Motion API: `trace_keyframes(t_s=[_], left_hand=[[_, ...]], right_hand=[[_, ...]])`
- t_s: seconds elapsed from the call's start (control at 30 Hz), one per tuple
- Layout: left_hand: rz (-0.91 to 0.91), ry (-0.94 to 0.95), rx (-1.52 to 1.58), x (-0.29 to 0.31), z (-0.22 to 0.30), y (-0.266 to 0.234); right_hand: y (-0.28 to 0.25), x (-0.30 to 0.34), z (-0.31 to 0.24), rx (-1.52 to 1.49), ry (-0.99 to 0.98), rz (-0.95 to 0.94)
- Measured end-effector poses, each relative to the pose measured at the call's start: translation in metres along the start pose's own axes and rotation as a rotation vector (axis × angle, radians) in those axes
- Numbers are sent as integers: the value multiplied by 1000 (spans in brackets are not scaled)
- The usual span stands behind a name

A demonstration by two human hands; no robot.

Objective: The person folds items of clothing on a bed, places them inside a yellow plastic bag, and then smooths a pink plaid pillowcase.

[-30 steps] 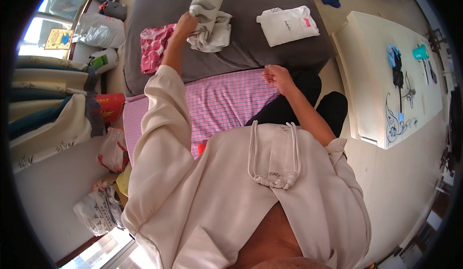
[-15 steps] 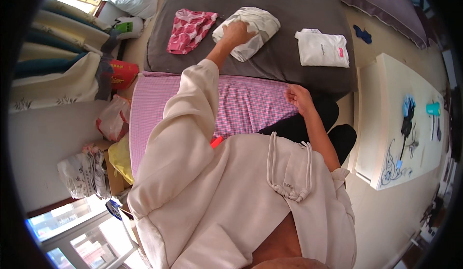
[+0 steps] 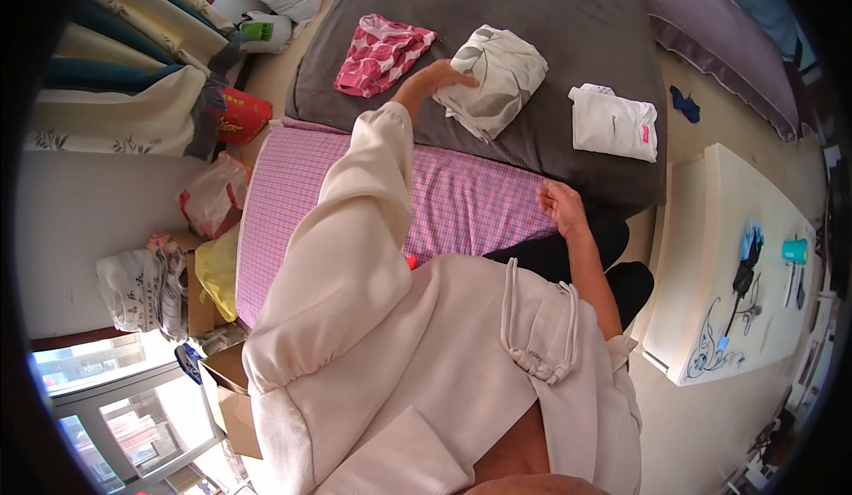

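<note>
On the dark grey bed cover lies a thick folded bundle of white cloth with grey leaf shapes [image 3: 501, 82]. My left hand [image 3: 435, 80] grips its left edge, one digit on top and the other fingers mostly hidden. Left of that hand is a folded pink-and-white patterned cloth [image 3: 382, 56]. A folded white T-shirt [image 3: 614, 124] with a small pink patch lies farther right. My right hand [image 3: 561, 207] hovers near my knee by the cover's front edge, fingers loosely bent and apart, holding nothing.
A pink checked sheet [image 3: 302, 176] spreads in front of the grey bed cover [image 3: 568, 16]. At right stands a white cabinet [image 3: 692, 229] bearing a teal cup [image 3: 794, 250]. Plastic bags [image 3: 216, 195], a red container [image 3: 241, 115] and a cardboard box [image 3: 232, 402] stand at left.
My left hand has shifted from the top of the leaf-patterned bundle to its left edge, and the bundle lies turned differently. My right hand stays near my knee. The whole view has shifted slightly.
</note>
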State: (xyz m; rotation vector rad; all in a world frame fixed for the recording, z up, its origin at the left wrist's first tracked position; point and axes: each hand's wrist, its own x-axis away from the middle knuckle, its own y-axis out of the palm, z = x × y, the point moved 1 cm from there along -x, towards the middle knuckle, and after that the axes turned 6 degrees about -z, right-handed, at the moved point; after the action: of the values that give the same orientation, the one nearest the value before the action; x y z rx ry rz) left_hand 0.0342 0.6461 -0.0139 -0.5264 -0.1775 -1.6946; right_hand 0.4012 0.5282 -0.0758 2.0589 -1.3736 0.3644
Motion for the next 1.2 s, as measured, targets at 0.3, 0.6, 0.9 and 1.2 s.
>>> trace_keyframes(t_s=[0.3, 0.6, 0.9, 1.2], left_hand=[[31, 114, 423, 24, -16, -15], [174, 203, 365, 91, 14, -151], [444, -107, -1325, 59, -122, -279], [593, -370, -1025, 27, -56, -150]], right_hand=[[-1, 3, 0, -8, -1, 7], [-3, -8, 10, -18, 7, 39], [20, -18, 11, 110, 57, -49], [-1, -9, 8, 111, 15, 98]])
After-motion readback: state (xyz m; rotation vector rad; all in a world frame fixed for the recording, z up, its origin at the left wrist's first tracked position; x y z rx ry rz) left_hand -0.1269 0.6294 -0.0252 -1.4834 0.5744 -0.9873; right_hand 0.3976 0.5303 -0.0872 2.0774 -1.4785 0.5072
